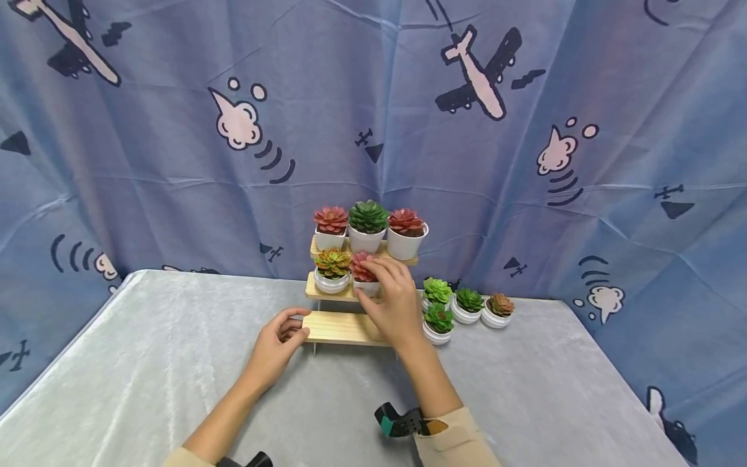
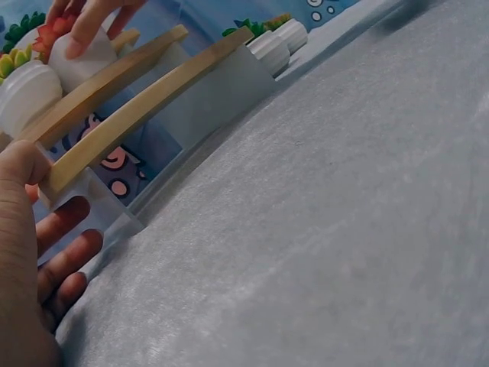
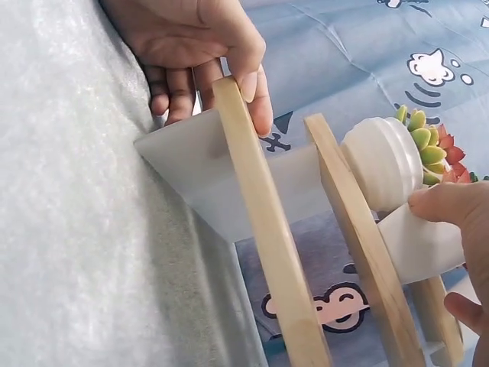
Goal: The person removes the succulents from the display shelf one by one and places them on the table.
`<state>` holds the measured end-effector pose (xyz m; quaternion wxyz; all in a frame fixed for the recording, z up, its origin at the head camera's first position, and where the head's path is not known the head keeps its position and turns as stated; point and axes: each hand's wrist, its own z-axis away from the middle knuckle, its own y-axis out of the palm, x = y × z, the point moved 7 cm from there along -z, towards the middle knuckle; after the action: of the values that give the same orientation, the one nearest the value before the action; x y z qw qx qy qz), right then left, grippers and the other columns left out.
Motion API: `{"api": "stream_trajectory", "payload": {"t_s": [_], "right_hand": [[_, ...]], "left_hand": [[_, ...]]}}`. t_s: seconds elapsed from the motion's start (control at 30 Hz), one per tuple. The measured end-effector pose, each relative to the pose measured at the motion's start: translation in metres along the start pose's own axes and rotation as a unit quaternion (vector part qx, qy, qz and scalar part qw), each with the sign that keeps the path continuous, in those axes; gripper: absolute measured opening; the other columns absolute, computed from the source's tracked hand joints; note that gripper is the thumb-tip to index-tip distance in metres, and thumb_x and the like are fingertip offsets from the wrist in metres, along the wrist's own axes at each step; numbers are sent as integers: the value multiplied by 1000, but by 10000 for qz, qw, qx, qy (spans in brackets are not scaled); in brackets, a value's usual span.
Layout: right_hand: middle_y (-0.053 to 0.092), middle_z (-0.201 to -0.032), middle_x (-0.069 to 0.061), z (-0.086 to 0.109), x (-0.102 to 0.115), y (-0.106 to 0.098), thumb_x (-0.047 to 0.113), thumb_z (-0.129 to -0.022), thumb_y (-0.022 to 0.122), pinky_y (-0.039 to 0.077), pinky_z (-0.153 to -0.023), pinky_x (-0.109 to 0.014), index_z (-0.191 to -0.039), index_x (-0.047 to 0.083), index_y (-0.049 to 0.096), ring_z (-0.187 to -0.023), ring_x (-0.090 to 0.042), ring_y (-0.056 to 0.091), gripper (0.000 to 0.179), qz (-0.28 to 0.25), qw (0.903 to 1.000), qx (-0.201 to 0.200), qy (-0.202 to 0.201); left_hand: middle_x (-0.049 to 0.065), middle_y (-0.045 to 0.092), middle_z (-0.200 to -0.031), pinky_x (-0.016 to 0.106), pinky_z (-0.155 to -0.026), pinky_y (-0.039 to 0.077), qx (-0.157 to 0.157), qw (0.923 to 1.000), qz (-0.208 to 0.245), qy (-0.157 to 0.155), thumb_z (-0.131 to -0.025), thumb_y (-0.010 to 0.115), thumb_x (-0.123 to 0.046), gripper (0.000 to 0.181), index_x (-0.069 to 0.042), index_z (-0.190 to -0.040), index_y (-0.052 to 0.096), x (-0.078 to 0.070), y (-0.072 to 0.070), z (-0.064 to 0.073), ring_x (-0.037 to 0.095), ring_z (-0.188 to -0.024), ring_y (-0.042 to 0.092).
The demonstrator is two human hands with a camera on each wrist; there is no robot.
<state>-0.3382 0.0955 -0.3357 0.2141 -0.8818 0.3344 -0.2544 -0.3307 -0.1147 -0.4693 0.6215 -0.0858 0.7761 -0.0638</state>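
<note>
A three-step wooden plant stand [image 1: 338, 327] with translucent side panels stands on the table. My right hand [image 1: 395, 301] grips the white pot of a red artificial succulent [image 1: 363, 267] at the middle step, fingers over its far side and thumb in front. Left of it, a yellow-orange succulent [image 1: 332, 264] in a ribbed white pot sits on that step. My left hand [image 1: 277, 340] pinches the left end of the bottom board, its other fingers loosely curled below, as the right wrist view shows. The top step carries a red succulent [image 1: 331, 224], a green one [image 1: 368, 220] and another red one [image 1: 406, 227].
Several small succulents in ribbed white pots stand right of the stand, among them a bright green one [image 1: 437, 292], a darker green one [image 1: 469, 302] and a brownish-orange one [image 1: 500, 307]. A blue patterned curtain [image 1: 327, 117] hangs behind the pale cloth-covered table [image 1: 175, 350].
</note>
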Motion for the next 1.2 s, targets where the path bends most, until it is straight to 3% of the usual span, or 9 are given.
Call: {"api": "stream_trajectory", "payload": {"t_s": [0.43,0.7,1.07,1.2], "right_hand": [[71,-122,-13,7,-9,4,6,-71,88,46,-109,-48,-116,7,72,-124,-34,62,47,-569,9958,-650,295],[72,-120,-13,10,-16,-3,0,-71,84,48,-109,-41,-114,5,72,-122,-31,63,45,-864,9934,-662,365],[72,-117,-12,22,-30,-51,-1,-69,86,53,-100,-40,-115,5,72,-125,-32,61,48,-558,9947,-770,379],[72,-118,-13,25,-36,-72,-4,-69,85,54,-96,-27,-115,4,72,-126,-33,61,49,-488,9950,-828,256]], "left_hand": [[15,74,-102,20,-76,50,28,9999,62,85,-94,67,-9,30,-9,-124,67,-5,4,0,5,-83,63],[15,74,-101,19,-76,50,-20,9999,93,59,-94,67,-9,31,-9,-125,66,-5,0,2,4,-82,63],[15,74,-102,19,-77,50,24,10000,-26,41,-94,66,-8,31,-9,-126,66,-3,1,2,3,-84,63],[16,74,-101,19,-76,51,18,9999,-102,80,-94,66,-8,32,-8,-126,65,-4,0,2,3,-84,63]]}}
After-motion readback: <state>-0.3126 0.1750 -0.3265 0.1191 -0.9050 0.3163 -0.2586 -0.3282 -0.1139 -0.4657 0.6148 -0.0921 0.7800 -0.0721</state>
